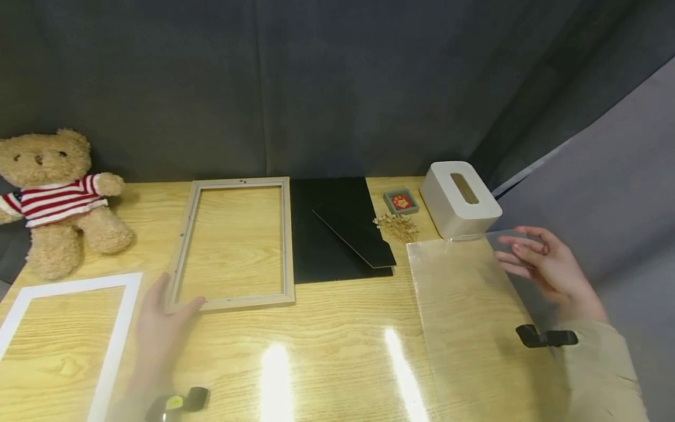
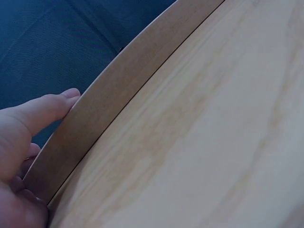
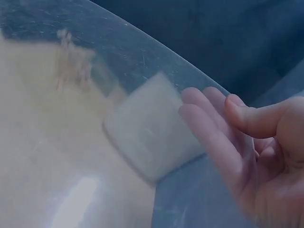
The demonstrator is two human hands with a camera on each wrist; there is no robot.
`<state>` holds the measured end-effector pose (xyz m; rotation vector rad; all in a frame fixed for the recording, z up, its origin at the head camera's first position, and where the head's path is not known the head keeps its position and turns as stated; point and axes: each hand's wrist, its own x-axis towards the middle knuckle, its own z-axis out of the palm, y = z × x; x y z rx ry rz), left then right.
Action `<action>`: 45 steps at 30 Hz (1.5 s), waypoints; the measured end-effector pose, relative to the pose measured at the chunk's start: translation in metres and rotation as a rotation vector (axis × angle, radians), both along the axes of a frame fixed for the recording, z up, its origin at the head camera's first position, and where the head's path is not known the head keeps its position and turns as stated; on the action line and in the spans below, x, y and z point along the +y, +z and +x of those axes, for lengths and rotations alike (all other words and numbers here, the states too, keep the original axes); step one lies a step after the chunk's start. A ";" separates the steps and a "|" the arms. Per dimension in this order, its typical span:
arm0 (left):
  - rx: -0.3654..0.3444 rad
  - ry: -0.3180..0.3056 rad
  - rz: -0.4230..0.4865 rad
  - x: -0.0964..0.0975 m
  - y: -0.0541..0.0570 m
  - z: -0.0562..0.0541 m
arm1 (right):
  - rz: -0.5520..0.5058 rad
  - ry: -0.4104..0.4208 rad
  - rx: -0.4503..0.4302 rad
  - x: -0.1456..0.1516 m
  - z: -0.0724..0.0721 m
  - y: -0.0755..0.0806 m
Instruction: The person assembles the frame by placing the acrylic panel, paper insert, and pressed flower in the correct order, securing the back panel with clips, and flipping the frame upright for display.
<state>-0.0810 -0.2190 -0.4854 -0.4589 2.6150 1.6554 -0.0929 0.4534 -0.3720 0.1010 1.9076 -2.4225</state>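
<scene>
A light wooden picture frame (image 1: 289,246) with no panel in it lies at mid-table. My left hand (image 1: 160,319) grips its near left corner, thumb along the near side and fingers at the left side; the left wrist view shows the thumb on the edge of the frame (image 2: 107,90). My right hand (image 1: 548,264) holds a clear plastic sheet (image 1: 459,305) by its far right corner, raised over the table's right side. In the right wrist view, the thumb is on one face of the sheet (image 3: 52,133) and the fingers show through it.
A black backing board (image 1: 327,252) with a stand flap lies right of the frame. Beyond it are dried flowers (image 1: 401,227), a small square box (image 1: 401,201) and a white tissue box (image 1: 464,193). A white mat (image 1: 113,346) and a teddy bear (image 1: 58,199) are at left.
</scene>
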 end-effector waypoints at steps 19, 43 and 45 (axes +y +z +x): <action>-0.031 -0.004 0.014 -0.002 -0.004 0.000 | -0.259 0.037 0.126 -0.106 -0.029 0.028; 0.011 -0.016 -0.043 -0.001 -0.004 -0.001 | -0.284 -0.055 0.083 -0.225 -0.116 0.041; 0.004 -0.026 -0.047 -0.003 -0.002 0.000 | -0.311 -0.051 0.068 -0.237 -0.126 0.041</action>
